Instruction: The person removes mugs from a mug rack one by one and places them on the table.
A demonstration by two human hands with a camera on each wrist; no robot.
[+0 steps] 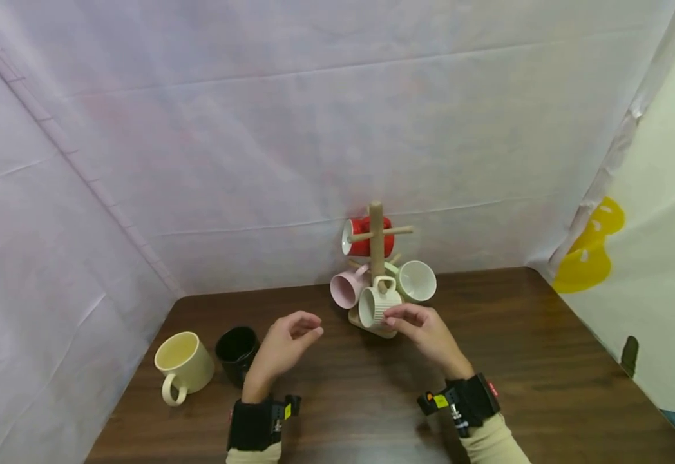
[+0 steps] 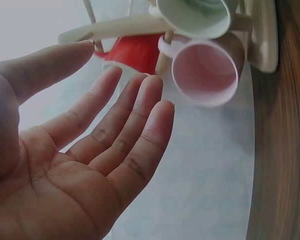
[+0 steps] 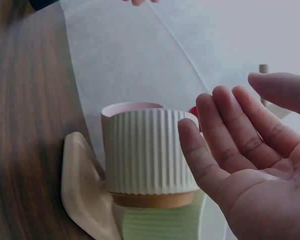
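A white ribbed mug (image 1: 379, 305) hangs by its handle on a low front peg of the wooden mug tree (image 1: 377, 241). Close beside that mug is my right hand (image 1: 424, 328), its fingers loosely bent and nothing in its grasp; the right wrist view shows the palm facing the ribbed side (image 3: 152, 152). My left hand (image 1: 285, 345) hovers over the table, left of the tree, relaxed and holding nothing. On the tree also hang a pink mug (image 1: 349, 288) at left, a green-handled mug (image 1: 417, 281) at right and red (image 1: 380, 241) above.
Left on the brown wooden table (image 1: 337, 419) stand a cream-yellow mug (image 1: 185, 362) and a black mug (image 1: 237, 353), the latter partly hidden by the left hand. Pale sheeting (image 1: 256, 161) rises behind the table, close to the tree. A bare upper peg (image 1: 401, 230) points right.
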